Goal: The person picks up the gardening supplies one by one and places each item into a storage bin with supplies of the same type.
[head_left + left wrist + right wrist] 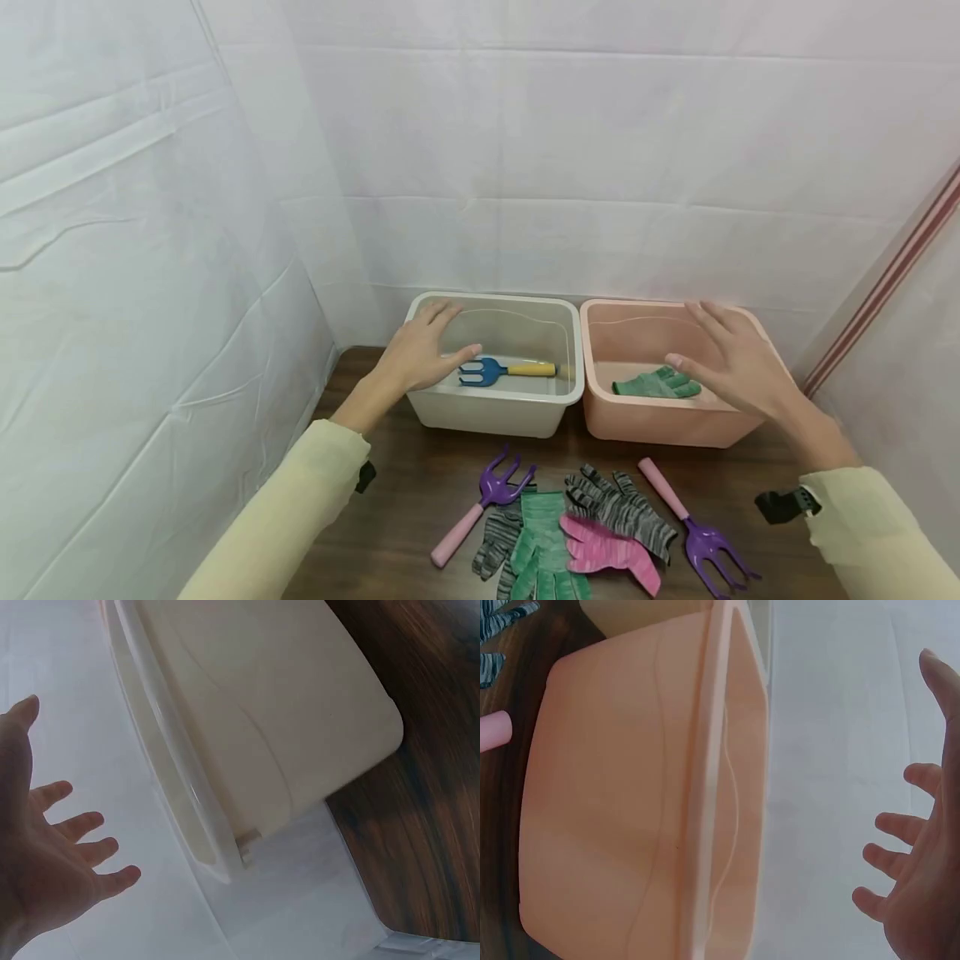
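Fingers spread, my left hand [422,350] is held over the left side of the white bin [487,412]; the left wrist view shows it apart from the rim and holding nothing. In that bin lies a hand fork with blue tines and a yellow handle [531,369]. My right hand [738,360] hovers, fingers apart, above the right part of the pink bin [660,423], also holding nothing. A green glove [654,383] lies inside the pink bin, near its front wall.
On the brown table [390,500], before the bins, lie a purple hand fork [495,487], another purple hand fork [703,542], a green glove [542,533], a pink glove [609,550] and grey-black gloves [622,510]. White sheeting [525,167] hangs behind the bins.
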`<state>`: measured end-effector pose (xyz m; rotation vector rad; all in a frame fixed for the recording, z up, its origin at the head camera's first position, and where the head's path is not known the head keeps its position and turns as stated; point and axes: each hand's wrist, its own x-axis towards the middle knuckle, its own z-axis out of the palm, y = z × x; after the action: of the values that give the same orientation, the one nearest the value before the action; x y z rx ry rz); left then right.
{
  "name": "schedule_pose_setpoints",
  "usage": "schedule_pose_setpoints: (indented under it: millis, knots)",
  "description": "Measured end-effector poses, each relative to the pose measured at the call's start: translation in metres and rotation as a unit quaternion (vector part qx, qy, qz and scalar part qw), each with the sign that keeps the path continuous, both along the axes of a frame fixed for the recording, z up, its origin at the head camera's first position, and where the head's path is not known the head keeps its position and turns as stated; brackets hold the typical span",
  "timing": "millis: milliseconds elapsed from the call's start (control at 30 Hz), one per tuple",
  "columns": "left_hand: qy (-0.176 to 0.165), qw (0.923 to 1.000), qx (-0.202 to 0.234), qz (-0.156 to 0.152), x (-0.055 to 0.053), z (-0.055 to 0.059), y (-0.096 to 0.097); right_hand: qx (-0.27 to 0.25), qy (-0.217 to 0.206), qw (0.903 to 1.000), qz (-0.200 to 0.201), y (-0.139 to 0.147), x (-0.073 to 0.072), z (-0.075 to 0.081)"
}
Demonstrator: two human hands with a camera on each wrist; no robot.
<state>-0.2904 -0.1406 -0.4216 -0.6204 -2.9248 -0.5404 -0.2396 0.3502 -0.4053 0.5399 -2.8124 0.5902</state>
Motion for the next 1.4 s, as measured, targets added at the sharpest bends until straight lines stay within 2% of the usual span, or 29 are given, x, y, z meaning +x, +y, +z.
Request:
schedule_pose_setpoints:
  millis: [200,367,467,633,767,1000,1200,1400]
  knots:
    - [0.017,0.9997,0.016,0.001,0.002,-0.001,-0.017,-0.005,0.019,0.9997,0.016,-0.008,-0.001,-0.008]
    - [0.018,0.9995,0.016,0.018,0.005,-0.005,-0.036,-0.013,0.029,0.9991,0.029,-0.021,0.001,-0.015]
    - [0.017,0.9994,0.015,0.027,0.008,-0.006,-0.046,-0.028,0.021,0.9986,0.039,-0.029,0.002,-0.019]
    - [0.02,0.9993,0.019,0.025,0.01,-0.008,-0.058,-0.047,-0.004,0.9982,0.037,-0.039,0.004,-0.024]
    - [0.005,0.999,0.038,0.024,0.008,-0.014,-0.066,-0.076,-0.035,0.9956,0.042,-0.048,0.005,-0.028]
    - [-0.041,0.9923,0.116,0.015,0.005,-0.019,-0.078,-0.101,-0.042,0.9923,0.058,-0.066,0.004,-0.031]
    - [-0.077,0.9834,0.16,0.037,0.002,-0.023,-0.083,-0.104,-0.052,0.9905,0.074,-0.086,0.0,-0.03]
    - [-0.094,0.9743,0.197,0.055,-0.002,-0.029,-0.084,-0.12,-0.053,0.987,0.092,-0.107,-0.001,-0.031]
